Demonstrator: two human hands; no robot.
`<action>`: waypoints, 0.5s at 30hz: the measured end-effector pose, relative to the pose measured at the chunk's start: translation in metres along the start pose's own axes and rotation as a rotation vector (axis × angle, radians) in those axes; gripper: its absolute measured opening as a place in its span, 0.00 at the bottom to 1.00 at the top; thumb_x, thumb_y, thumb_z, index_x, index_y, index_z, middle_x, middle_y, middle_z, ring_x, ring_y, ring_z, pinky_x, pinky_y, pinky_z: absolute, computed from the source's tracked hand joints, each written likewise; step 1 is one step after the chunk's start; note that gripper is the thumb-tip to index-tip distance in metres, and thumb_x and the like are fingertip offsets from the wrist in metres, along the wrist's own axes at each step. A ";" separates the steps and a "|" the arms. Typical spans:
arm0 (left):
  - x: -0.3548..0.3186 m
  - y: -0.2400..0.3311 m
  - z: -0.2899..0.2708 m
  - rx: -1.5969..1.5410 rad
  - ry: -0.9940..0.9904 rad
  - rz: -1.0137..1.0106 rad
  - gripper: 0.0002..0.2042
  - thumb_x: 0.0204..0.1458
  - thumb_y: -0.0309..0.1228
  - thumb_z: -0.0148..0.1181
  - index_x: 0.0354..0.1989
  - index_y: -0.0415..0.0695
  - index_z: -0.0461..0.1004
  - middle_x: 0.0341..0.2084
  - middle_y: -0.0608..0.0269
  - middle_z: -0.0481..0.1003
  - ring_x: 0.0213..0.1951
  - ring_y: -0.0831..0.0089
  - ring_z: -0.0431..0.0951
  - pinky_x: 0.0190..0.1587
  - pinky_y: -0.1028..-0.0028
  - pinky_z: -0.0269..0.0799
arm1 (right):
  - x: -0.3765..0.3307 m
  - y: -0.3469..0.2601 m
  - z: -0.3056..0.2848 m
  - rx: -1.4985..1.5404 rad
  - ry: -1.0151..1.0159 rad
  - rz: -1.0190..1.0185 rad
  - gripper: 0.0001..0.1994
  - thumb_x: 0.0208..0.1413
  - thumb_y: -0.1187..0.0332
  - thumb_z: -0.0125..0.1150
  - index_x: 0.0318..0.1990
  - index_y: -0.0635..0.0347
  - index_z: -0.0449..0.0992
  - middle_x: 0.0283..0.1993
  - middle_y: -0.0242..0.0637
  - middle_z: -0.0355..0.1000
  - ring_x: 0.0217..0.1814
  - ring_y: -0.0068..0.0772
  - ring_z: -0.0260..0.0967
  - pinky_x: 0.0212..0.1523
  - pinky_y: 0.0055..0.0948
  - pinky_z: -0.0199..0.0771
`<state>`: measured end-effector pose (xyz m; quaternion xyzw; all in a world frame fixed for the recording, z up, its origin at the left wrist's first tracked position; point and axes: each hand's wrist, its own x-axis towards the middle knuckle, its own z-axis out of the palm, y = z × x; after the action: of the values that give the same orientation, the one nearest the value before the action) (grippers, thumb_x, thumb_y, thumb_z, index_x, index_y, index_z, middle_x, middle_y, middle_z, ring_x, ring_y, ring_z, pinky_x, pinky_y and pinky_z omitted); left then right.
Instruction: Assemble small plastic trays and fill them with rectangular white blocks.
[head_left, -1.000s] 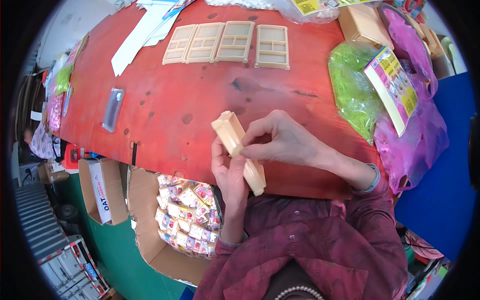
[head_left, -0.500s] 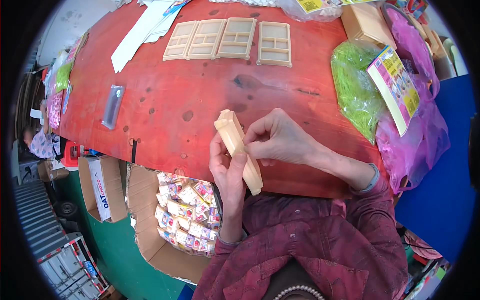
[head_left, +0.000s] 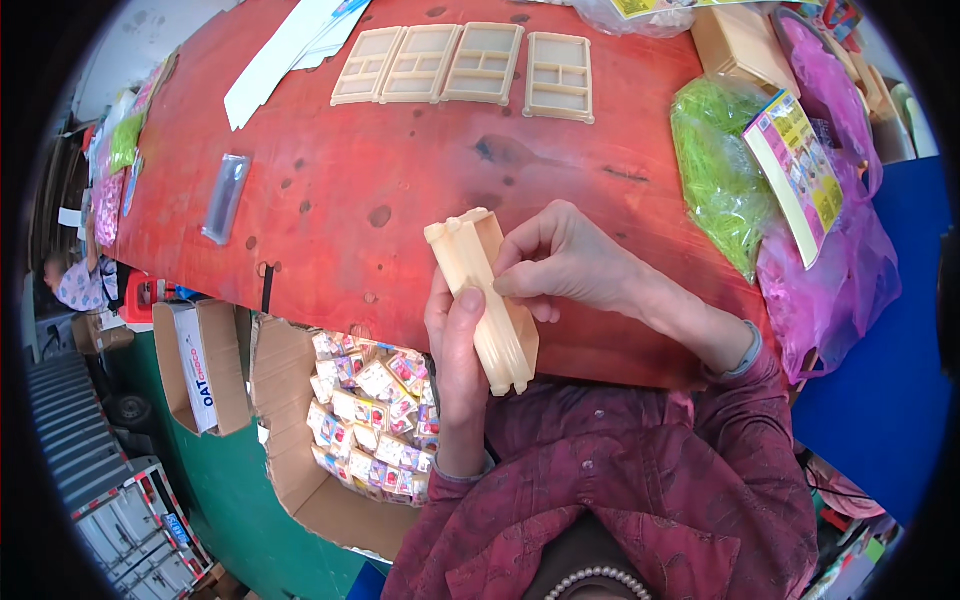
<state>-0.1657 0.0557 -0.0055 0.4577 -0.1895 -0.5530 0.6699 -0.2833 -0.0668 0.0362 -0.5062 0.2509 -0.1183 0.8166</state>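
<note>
A cream plastic compartment tray is held on its edge just above the front of the red table, tilted with its ridged side facing me. My left hand is closed around it, thumb on the ridged side and fingers behind. My right hand is at the tray's open right side, thumb and forefinger pinched together at the rim. Whatever lies between those fingertips is hidden. Across the table, similar trays lie flat side by side, and one more tray sits slightly apart to their right.
Below the red table's front edge, a cardboard box holds many small printed packets. A clear plastic case lies at left, white sheets farther back. At right are a bag of green shreds and a pink bag.
The held tray has turned, so more of its ridged side and hollow inside show. My right hand has shifted slightly up and right along its rim. The view has moved a little.
</note>
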 end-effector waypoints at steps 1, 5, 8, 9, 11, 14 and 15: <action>0.000 0.001 -0.001 0.008 -0.004 0.005 0.28 0.54 0.41 0.53 0.58 0.36 0.59 0.42 0.58 0.70 0.40 0.75 0.72 0.43 0.75 0.69 | 0.000 0.000 -0.001 0.017 -0.011 -0.003 0.06 0.48 0.75 0.58 0.25 0.69 0.77 0.16 0.34 0.70 0.13 0.19 0.65 0.15 0.18 0.64; 0.000 0.005 0.000 0.020 0.021 0.013 0.28 0.53 0.39 0.53 0.59 0.36 0.59 0.42 0.58 0.70 0.40 0.75 0.72 0.43 0.75 0.69 | 0.000 0.001 -0.003 0.028 -0.026 0.008 0.06 0.48 0.74 0.59 0.25 0.69 0.77 0.17 0.34 0.70 0.13 0.20 0.65 0.15 0.18 0.64; 0.000 0.004 -0.001 0.022 0.031 0.019 0.27 0.53 0.39 0.54 0.58 0.35 0.60 0.42 0.58 0.71 0.41 0.75 0.72 0.43 0.75 0.69 | 0.000 0.002 -0.002 0.032 -0.030 0.012 0.06 0.48 0.74 0.59 0.25 0.69 0.78 0.17 0.35 0.71 0.13 0.20 0.65 0.15 0.18 0.65; 0.000 0.002 -0.003 0.022 0.033 0.017 0.27 0.53 0.39 0.54 0.58 0.35 0.60 0.42 0.58 0.71 0.41 0.75 0.72 0.43 0.75 0.69 | 0.000 0.002 -0.002 0.030 -0.031 0.014 0.06 0.48 0.74 0.59 0.25 0.69 0.78 0.17 0.35 0.71 0.13 0.20 0.65 0.15 0.18 0.65; 0.002 -0.003 -0.007 0.010 0.039 0.023 0.26 0.52 0.38 0.54 0.57 0.35 0.61 0.41 0.58 0.71 0.40 0.75 0.72 0.43 0.75 0.69 | 0.000 0.003 -0.003 0.031 -0.032 0.018 0.06 0.48 0.74 0.59 0.26 0.69 0.78 0.17 0.35 0.71 0.13 0.20 0.65 0.15 0.19 0.65; 0.003 -0.001 -0.004 0.040 0.043 0.019 0.25 0.53 0.37 0.53 0.56 0.35 0.62 0.41 0.57 0.71 0.40 0.75 0.73 0.43 0.74 0.70 | 0.000 0.003 -0.006 0.028 -0.034 0.028 0.06 0.48 0.74 0.59 0.26 0.69 0.78 0.17 0.35 0.71 0.13 0.20 0.65 0.15 0.19 0.64; 0.003 -0.005 -0.008 0.041 0.046 0.017 0.25 0.53 0.37 0.53 0.56 0.35 0.62 0.41 0.57 0.71 0.40 0.75 0.73 0.43 0.74 0.70 | 0.000 0.004 -0.006 0.027 -0.031 0.029 0.06 0.49 0.74 0.59 0.26 0.69 0.78 0.17 0.35 0.71 0.13 0.20 0.65 0.14 0.18 0.64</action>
<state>-0.1616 0.0565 -0.0139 0.4821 -0.1891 -0.5329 0.6693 -0.2866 -0.0699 0.0306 -0.4931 0.2439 -0.1022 0.8288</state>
